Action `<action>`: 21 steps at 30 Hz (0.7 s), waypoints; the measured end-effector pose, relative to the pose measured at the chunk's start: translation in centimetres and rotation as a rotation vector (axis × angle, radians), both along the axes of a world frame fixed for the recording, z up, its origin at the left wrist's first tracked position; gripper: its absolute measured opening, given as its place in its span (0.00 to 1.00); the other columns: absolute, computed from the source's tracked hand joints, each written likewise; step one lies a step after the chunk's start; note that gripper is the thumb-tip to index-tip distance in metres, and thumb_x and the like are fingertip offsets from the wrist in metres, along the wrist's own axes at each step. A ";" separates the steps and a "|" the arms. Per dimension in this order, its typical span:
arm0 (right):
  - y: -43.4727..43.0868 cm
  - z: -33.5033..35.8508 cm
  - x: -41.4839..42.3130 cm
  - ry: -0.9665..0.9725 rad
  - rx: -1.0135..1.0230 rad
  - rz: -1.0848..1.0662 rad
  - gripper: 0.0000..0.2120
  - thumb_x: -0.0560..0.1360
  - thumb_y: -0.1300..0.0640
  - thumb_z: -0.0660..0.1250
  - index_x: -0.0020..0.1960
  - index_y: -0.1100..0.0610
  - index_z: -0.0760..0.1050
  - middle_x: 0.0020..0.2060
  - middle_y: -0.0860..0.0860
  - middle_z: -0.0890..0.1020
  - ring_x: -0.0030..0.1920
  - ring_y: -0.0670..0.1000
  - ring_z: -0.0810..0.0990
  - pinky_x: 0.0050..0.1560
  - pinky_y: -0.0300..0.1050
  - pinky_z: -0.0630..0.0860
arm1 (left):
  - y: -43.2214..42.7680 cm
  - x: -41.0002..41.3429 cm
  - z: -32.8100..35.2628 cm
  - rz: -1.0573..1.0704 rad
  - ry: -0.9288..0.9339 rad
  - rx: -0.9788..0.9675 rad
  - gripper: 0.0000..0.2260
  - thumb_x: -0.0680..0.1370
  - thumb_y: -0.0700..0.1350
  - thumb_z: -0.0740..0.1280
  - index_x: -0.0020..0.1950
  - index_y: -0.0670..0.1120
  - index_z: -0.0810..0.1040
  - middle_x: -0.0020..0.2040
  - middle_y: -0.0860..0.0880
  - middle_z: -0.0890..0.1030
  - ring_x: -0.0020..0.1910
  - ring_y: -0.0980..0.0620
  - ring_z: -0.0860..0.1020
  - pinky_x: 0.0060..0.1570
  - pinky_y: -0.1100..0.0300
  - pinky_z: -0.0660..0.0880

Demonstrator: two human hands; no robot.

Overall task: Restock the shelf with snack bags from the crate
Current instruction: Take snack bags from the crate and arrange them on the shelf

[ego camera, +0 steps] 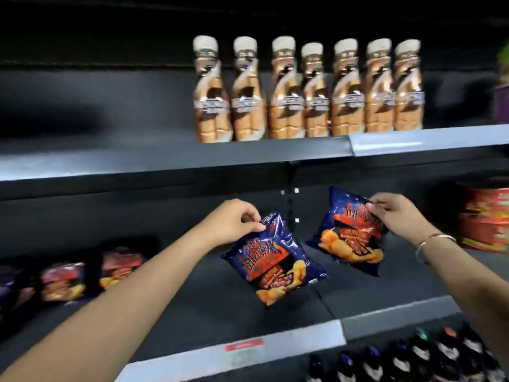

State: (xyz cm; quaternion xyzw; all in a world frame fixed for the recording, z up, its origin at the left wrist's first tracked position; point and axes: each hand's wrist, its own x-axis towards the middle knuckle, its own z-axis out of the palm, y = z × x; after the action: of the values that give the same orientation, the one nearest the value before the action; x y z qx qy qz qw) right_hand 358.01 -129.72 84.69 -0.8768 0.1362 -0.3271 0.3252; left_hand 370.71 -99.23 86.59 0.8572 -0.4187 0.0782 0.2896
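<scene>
Both my hands reach over the dark middle shelf [209,304]. My left hand [234,221] pinches the top edge of a blue snack bag [275,260] with orange chips printed on it; the bag hangs tilted just above the shelf. My right hand [394,213] grips the top of a second blue snack bag [349,232], which stands tilted farther back on the shelf. Several more snack bags [91,274] lie in a row at the left of the same shelf. The crate is out of view.
A row of several tan bottles [305,92] stands on the upper shelf. Red and yellow packages [484,219] sit at the right end of the middle shelf. Dark bottles [427,357] fill the shelf below. A red price tag [243,346] marks the shelf's front edge.
</scene>
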 end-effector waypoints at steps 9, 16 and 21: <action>19.4 0.2 15.2 0.086 -0.075 0.222 0.11 0.76 0.57 0.66 0.55 0.62 0.79 0.54 0.58 0.80 0.59 0.57 0.77 0.58 0.43 0.70 | 22.8 8.5 -0.9 0.523 -0.042 0.178 0.07 0.74 0.52 0.70 0.48 0.51 0.80 0.46 0.54 0.80 0.47 0.56 0.78 0.51 0.62 0.71; 33.7 -1.9 23.8 0.231 -0.198 0.465 0.06 0.77 0.55 0.63 0.44 0.52 0.78 0.44 0.50 0.79 0.45 0.48 0.75 0.44 0.37 0.66 | 30.7 14.2 -1.2 0.604 -0.160 0.499 0.13 0.76 0.53 0.67 0.57 0.49 0.78 0.57 0.51 0.79 0.56 0.52 0.75 0.52 0.63 0.69; 39.7 -5.1 28.0 0.287 -0.287 0.481 0.09 0.77 0.53 0.62 0.49 0.56 0.79 0.50 0.54 0.83 0.52 0.56 0.80 0.51 0.45 0.75 | 32.5 18.6 -3.0 0.557 -0.171 0.645 0.12 0.76 0.51 0.66 0.58 0.49 0.78 0.59 0.50 0.79 0.59 0.50 0.75 0.53 0.61 0.69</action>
State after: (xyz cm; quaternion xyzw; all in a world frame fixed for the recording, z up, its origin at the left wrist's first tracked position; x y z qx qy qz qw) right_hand 385.96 -90.01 79.58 -0.9580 -0.0783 -0.1292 0.2438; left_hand 389.29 -66.74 83.57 0.9745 -0.1968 0.0893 -0.0607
